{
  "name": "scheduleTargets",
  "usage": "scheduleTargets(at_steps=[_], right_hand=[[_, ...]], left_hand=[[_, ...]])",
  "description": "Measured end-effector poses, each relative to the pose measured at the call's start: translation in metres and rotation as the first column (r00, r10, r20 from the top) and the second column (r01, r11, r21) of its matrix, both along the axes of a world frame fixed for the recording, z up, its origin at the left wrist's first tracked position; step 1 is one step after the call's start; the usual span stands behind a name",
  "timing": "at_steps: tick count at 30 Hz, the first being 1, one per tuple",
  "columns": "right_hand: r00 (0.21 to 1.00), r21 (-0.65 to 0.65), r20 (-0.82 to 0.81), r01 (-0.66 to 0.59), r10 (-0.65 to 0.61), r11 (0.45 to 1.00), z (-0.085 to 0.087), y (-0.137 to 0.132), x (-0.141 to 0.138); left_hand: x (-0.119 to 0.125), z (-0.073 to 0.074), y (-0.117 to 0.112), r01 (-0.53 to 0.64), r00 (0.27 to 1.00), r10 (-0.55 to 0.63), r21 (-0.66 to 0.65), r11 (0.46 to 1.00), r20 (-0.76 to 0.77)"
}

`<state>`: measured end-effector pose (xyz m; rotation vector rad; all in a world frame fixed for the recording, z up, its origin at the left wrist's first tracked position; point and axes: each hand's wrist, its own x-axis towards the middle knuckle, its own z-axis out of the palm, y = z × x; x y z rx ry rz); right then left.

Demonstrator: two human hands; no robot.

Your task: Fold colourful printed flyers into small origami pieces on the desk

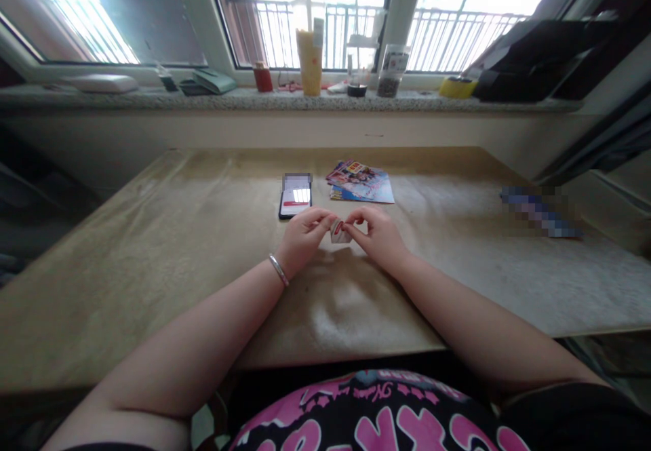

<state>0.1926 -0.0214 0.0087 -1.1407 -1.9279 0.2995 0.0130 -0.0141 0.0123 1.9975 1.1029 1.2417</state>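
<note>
A small pale piece with a red mark [341,235], paper-like in look, is held just above the table between both hands. My left hand [306,230] pinches its left edge with thumb and fingers; a bracelet [279,270] circles that wrist. My right hand [379,234] is closed in a pinch at the upper right of the same piece. Its exact kind is too small to make out. Behind my left hand lies a phone [287,211] with its screen lit. Colourful printed cards or sheets [369,190] lie in a loose pile beyond my right hand.
The table [152,281] has a shiny tan cover. At its right side lies a blurred bluish item [539,213]. Along the granite windowsill [218,102] stand a red bottle [263,77], a yellow container [310,64], clear cups and a yellow tape roll [458,87].
</note>
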Motion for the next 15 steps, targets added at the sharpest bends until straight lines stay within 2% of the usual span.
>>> scheduleTargets(at_steps=[5, 8, 10, 12, 15], right_hand=[[0.989, -0.177, -0.138, -0.075, 0.05, 0.981, -0.005, 0.004, -0.002], [0.983, -0.25, -0.181, -0.002, -0.044, 0.968, -0.011, 0.01, -0.002], [0.976, -0.296, -0.177, 0.07, -0.127, 0.953, -0.016, 0.015, -0.002], [0.972, -0.335, -0.17, 0.096, -0.16, 0.937, -0.021, 0.02, 0.0], [0.986, -0.329, -0.072, 0.121, -0.152, 0.937, -0.026, 0.025, 0.004]], left_hand=[[-0.001, -0.006, 0.009, 0.048, 0.997, -0.036, -0.171, 0.984, 0.071], [0.0, -0.013, 0.016, 0.088, 0.995, -0.069, -0.275, 0.957, 0.078], [0.001, -0.016, 0.018, 0.073, 0.996, -0.055, -0.305, 0.95, 0.066], [0.001, -0.017, 0.016, 0.032, 0.996, -0.05, -0.24, 0.97, -0.07], [0.001, -0.015, 0.011, 0.097, 0.909, -0.105, -0.041, 0.994, -0.403]])
